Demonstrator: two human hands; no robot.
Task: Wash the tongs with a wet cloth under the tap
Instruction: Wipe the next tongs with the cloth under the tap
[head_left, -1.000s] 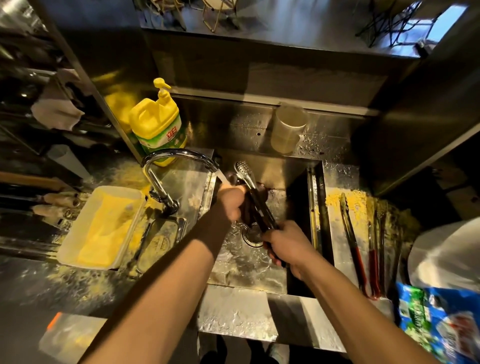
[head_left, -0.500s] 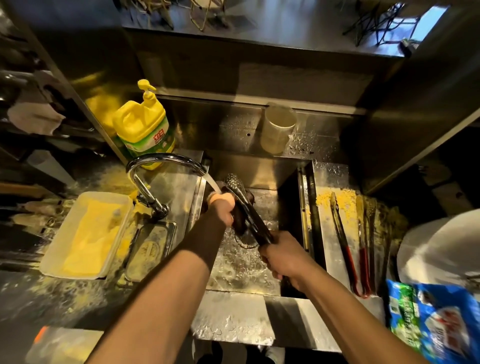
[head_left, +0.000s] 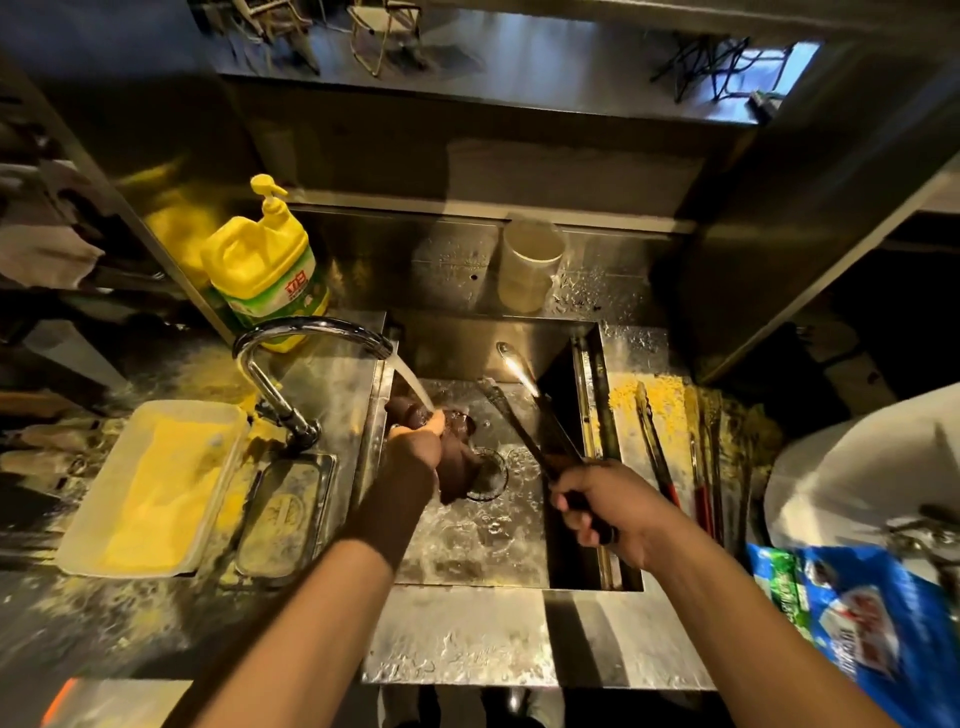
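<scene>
Left hand (head_left: 415, 446) is clenched on the dark cloth (head_left: 457, 457) under the tap (head_left: 306, 332) stream; right hand (head_left: 605, 506) grips the tongs (head_left: 524, 415), tips at 12 over the sink (head_left: 467, 639). Yellow bottle (head_left: 265, 265) at 10, label unreadable. Tray (head_left: 150, 486) at 9 holds yellow crumbs.

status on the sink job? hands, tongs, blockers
Left hand shut on dark cloth under the running tap. Right hand shut on tongs, held apart from cloth, outside the stream. Nothing in the way.
</scene>
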